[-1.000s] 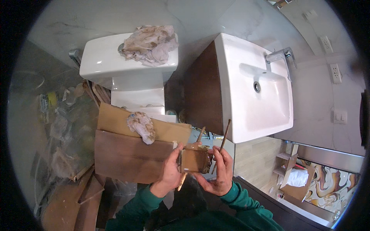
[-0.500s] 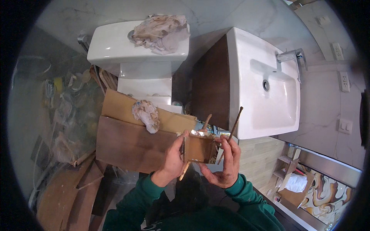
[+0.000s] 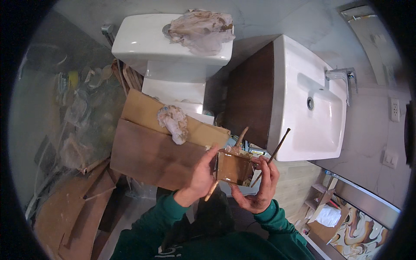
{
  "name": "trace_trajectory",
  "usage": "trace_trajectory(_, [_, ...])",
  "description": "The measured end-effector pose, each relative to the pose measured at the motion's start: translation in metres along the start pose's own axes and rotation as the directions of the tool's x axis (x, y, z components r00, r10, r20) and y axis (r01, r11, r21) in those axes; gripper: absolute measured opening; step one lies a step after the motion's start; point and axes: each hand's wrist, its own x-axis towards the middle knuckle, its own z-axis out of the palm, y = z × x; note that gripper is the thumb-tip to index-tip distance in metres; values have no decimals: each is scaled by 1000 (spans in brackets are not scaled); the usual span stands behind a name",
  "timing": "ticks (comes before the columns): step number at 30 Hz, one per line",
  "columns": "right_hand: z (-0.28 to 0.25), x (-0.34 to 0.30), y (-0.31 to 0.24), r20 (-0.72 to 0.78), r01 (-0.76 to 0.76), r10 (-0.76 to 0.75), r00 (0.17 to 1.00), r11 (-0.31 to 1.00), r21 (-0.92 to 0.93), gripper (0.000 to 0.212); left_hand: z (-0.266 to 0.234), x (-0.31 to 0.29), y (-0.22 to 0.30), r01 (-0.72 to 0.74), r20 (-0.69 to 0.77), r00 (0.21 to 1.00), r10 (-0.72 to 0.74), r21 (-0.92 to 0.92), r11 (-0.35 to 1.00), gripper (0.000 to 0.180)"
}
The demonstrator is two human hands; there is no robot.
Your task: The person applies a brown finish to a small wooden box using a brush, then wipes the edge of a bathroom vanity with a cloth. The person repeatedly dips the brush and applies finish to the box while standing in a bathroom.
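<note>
- Bathroom clutter surrounds the person, who stands over a toilet (image 3: 173,52) and a white sink (image 3: 312,108) set on a dark cabinet.
- Nearest, the left hand (image 3: 200,175) wraps the left side of a small brown box (image 3: 233,167), thumb across its front, with a thin wooden stick (image 3: 212,190) running down under the palm.
- Its partner, the right hand (image 3: 262,184), cups the box's right and lower edge and pinches a slender rod (image 3: 274,151) between its fingers.
- Held at chest height between both hands, the box faces up toward the camera, open top tilted away toward the sink cabinet.
- My judgement: keep the box level and steady with the left hand, so the contents do not spill while the right hand works the rod.
- That rod's long axis runs from lower left to upper right, tip toward the sink.
- Farther off, cardboard sheets (image 3: 160,147) cover the toilet bowl, with a crumpled rag (image 3: 173,123) on them, and a second rag (image 3: 200,25) lies on the tank.
</note>
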Motion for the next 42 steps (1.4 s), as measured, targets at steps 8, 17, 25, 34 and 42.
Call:
trace_trajectory(8, [22, 9, -8, 116, 30, -32, 993, 999, 15, 81, -28, -5, 17, -23, -121, 992, 19, -27, 999, 43])
trace_trajectory(17, [30, 23, 3, 92, -275, 260, 961, 883, 381, 22, -63, -15, 58, -85, -85, 993, 82, -29, 996, 57])
trace_trajectory(25, [90, 29, -1, 441, -670, 628, 641, 177, 721, 31, -86, -42, 66, -182, -158, 972, 175, -32, 983, 59])
trace_trajectory(34, [140, 5, -8, 761, -747, 556, 334, -335, 574, 32, -101, -49, 69, -215, -216, 958, 187, -112, 970, 53])
trace_trajectory(42, [154, 5, -49, 855, -773, 413, 313, -412, 482, 38, -99, -43, 69, -217, -334, 921, 200, -14, 976, 54])
